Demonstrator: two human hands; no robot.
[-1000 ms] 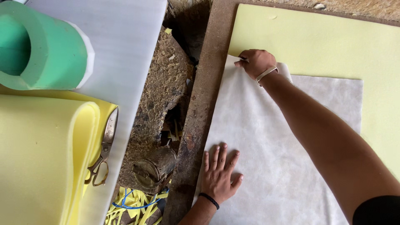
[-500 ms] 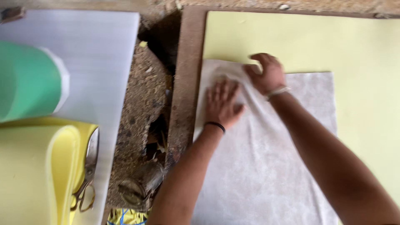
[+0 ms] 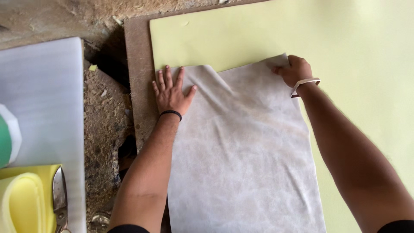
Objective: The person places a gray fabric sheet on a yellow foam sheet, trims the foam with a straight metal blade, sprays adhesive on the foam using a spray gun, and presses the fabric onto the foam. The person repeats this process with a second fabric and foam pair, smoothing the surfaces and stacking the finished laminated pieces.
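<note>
Grey-white sheet of thin, felt-like fabric [image 3: 241,151] lies spread on a pale yellow-green foam sheet [image 3: 345,51], which in turn rests on a brown board [image 3: 137,77] whose edge shows along the left and top. The left hand [image 3: 171,91] lies flat and fully open, fingers spread, palm down; its thumb and palm press on the fabric's upper left corner while the fingertips reach onto the foam and the board's edge. It grips nothing. A thin black band circles that wrist. The right hand [image 3: 294,70] is curled closed at the fabric's upper right corner, fingers pinching the cloth's edge; a pale strap-like bracelet [image 3: 304,85] sits on its wrist. Between the two hands the fabric's top edge sags into a shallow fold, with soft creases running down from the left corner.

Left of the board, rough ground strewn with sawdust and debris [image 3: 101,125] shows through. Further left lies a white foam sheet [image 3: 43,99]. At the lower left corner sit a roll of yellow foam [image 3: 23,198], a green roll with a white rim [image 3: 6,140] cut off by the frame, and the metal blades of large shears [image 3: 60,200] lying on the white foam just beside the yellow roll.
</note>
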